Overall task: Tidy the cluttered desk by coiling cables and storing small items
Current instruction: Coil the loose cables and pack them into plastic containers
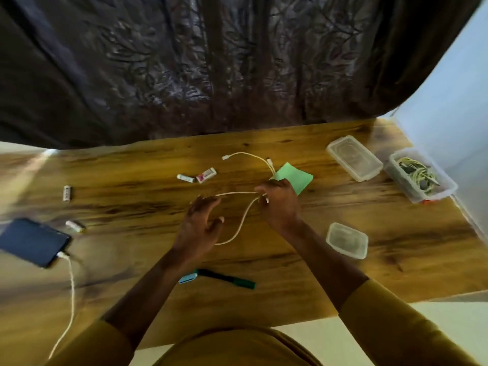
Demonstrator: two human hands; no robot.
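Observation:
A white cable (pixel 244 215) loops over the middle of the wooden desk (pixel 343 273), and its two plug ends lie further back near a green pad of notes (pixel 297 178). My right hand (pixel 280 204) grips the cable where two strands meet. My left hand (pixel 202 223) hovers with fingers spread and relaxed, its fingertips at the left end of the loop; whether they touch it I cannot tell. Three small batteries (pixel 67 193) (pixel 75 225) (pixel 186 178) lie loose at the left. A small white pack (pixel 206 175) sits beside one battery.
A clear box (pixel 446 191) holding coiled cables stands at the far right, its lid (pixel 353 157) beside it. A small closed tub (pixel 347 240) sits near my right forearm. A dark phone (pixel 33 241) with a white charging cable (pixel 71 294) lies left. A green marker (pixel 227 279) and a blue item (pixel 188 278) lie near the front edge.

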